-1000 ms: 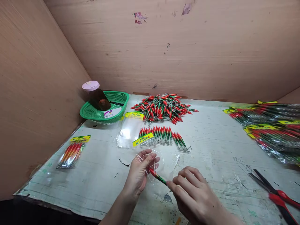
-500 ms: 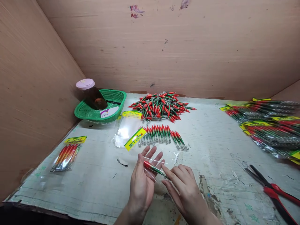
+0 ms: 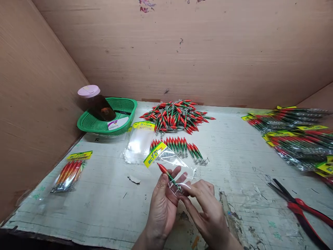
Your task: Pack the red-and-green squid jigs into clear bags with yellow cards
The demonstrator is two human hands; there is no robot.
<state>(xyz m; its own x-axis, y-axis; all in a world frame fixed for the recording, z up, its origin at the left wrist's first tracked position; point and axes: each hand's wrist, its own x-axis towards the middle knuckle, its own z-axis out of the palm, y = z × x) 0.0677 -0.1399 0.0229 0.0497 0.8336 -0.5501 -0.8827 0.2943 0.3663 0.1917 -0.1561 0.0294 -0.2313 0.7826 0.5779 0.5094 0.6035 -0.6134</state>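
Observation:
My left hand (image 3: 162,206) is closed around the open end of a clear plastic bag (image 3: 173,159) with a yellow BCT LURE header, its thumb pressing near a red-and-green fishing lure (image 3: 163,169). The lure points up and away, its red tip toward the header; it appears to be inside the bag. With thumb and forefinger, my right hand (image 3: 205,205) pinches at the lure's hook end, by the bag's mouth. Just beyond lie a row of similar lures (image 3: 178,146), partly behind the bag, and a small group of lures (image 3: 195,152) beside it.
A heap of lures (image 3: 179,118) lies at the back. Left of it are flat bags (image 3: 140,140) and a green basket (image 3: 132,119) holding a lidded cup (image 3: 100,107). A filled lure packet (image 3: 71,172) lies left; packed lures (image 3: 299,139) and red-handled scissors (image 3: 301,208) lie right.
The lure has moved up and away from my palm, toward the bag's header. My right hand has followed at its hook end. The view has shifted slightly.

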